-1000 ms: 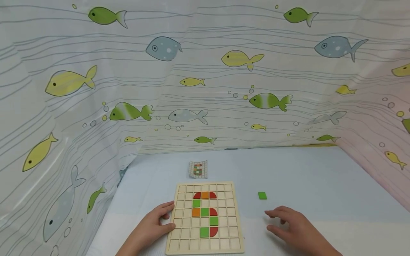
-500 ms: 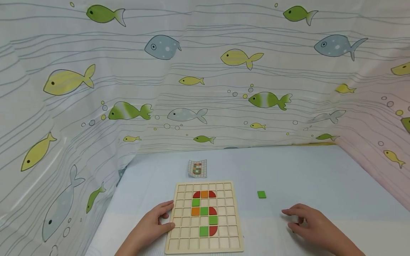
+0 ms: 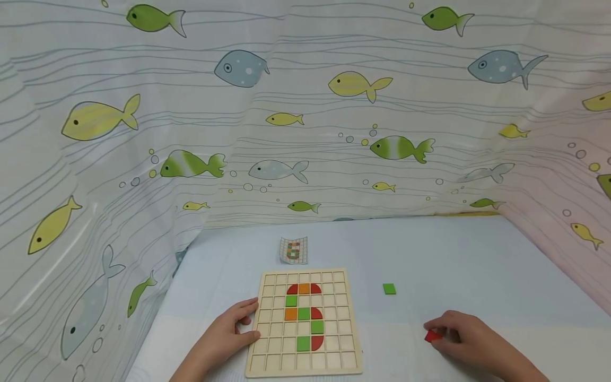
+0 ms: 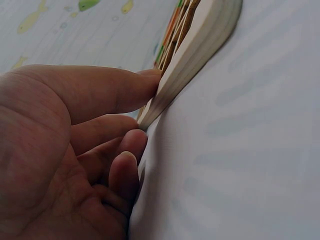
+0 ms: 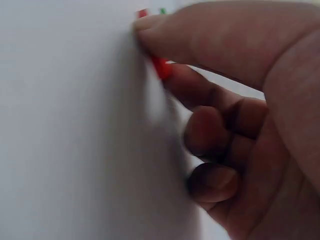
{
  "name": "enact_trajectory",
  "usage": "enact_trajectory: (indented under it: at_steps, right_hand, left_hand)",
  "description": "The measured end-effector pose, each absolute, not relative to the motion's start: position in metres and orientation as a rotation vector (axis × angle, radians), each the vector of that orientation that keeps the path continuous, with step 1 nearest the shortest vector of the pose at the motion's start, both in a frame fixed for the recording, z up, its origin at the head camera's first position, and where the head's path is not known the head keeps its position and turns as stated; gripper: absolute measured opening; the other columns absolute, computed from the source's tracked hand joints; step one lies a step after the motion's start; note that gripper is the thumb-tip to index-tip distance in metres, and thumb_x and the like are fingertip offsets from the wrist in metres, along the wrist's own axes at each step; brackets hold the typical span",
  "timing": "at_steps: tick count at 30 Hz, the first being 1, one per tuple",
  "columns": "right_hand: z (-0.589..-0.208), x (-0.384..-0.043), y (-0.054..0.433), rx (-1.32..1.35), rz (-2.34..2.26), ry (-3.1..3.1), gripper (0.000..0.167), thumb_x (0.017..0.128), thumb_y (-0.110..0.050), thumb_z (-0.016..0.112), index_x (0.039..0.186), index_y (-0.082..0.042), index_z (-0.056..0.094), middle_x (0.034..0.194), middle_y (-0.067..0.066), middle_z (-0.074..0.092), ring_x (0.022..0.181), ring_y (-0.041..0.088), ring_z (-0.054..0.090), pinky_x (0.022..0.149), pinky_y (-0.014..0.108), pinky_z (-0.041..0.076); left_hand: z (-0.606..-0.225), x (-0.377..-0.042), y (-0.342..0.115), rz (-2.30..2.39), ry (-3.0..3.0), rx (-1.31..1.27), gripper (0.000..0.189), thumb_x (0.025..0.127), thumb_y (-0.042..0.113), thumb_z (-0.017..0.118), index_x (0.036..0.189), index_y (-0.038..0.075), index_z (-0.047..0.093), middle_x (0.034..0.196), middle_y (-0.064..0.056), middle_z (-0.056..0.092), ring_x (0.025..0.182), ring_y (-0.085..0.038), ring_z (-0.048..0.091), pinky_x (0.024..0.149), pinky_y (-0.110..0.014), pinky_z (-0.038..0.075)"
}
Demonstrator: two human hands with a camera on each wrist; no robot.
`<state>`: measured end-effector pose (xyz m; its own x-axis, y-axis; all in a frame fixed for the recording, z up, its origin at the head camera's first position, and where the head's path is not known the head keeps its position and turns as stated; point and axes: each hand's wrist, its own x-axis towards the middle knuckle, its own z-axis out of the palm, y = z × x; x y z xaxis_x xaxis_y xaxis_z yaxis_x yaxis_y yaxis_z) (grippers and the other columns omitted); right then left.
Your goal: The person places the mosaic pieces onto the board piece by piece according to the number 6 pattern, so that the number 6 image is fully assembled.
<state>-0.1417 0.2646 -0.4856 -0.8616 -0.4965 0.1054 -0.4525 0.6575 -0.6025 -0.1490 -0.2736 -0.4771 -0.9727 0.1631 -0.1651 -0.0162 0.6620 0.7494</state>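
Observation:
A wooden grid board (image 3: pixel 341 331) lies on the table, with red, orange and green pieces set in some of its squares. At the board's left edge rests my left hand (image 3: pixel 229 329); the left wrist view has the thumb (image 4: pixel 125 90) straight against the rim, with the lower fingers bent near the table. Right of the board, my right hand (image 3: pixel 470 339) pinches a small red tile (image 3: pixel 431 336) between thumb and fingers, close over the tabletop. Part of the red tile (image 5: pixel 161 67) is hidden behind the thumb in the right wrist view.
A loose green square tile (image 3: pixel 389 289) lies to the right of the board. Behind the board is a small curled pattern card (image 3: pixel 293 251) showing a coloured grid figure. A fish-print curtain (image 3: pixel 334 159) surrounds the table at the back and sides.
My right hand has moved right, away from near the green tile, and now pinches the red tile. My left hand stays at the board's edge.

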Motion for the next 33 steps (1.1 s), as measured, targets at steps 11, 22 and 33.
enact_trajectory:
  at_steps: [11,22,33]
  right_hand:
    - [-0.481,-0.144,0.261,-0.687,-0.923,2.790,0.018,0.088,-0.031,0.076,0.105,-0.025,0.074,0.085,-0.020,0.057,0.071,-0.001,0.049,0.061,0.022,0.043]
    - [-0.484,-0.145,0.258,-0.753,-0.953,2.802,0.015,0.089,-0.031,0.076,0.103,-0.028,0.073,0.082,-0.021,0.054,0.070,-0.002,0.049,0.059,0.021,0.042]
    - [-0.485,-0.146,0.249,-0.763,-0.965,2.805,0.011,0.088,-0.035,0.076,0.094,-0.028,0.070,0.079,-0.022,0.053,0.066,-0.002,0.049,0.058,0.021,0.043]
  left_hand:
    - [-0.477,-0.150,-0.273,1.204,2.654,0.107,0.071,0.080,0.034,0.083,0.140,0.008,0.057,0.145,0.004,0.049,0.099,-0.016,0.051,0.070,-0.025,0.042]
    - [-0.476,-0.150,-0.273,1.194,2.671,0.107,0.070,0.080,0.033,0.082,0.140,0.007,0.057,0.145,0.005,0.049,0.097,-0.014,0.051,0.070,-0.024,0.042]
    - [-0.475,-0.150,-0.272,1.194,2.657,0.093,0.070,0.079,0.033,0.083,0.140,0.007,0.057,0.144,0.004,0.050,0.098,-0.015,0.051,0.070,-0.025,0.042]
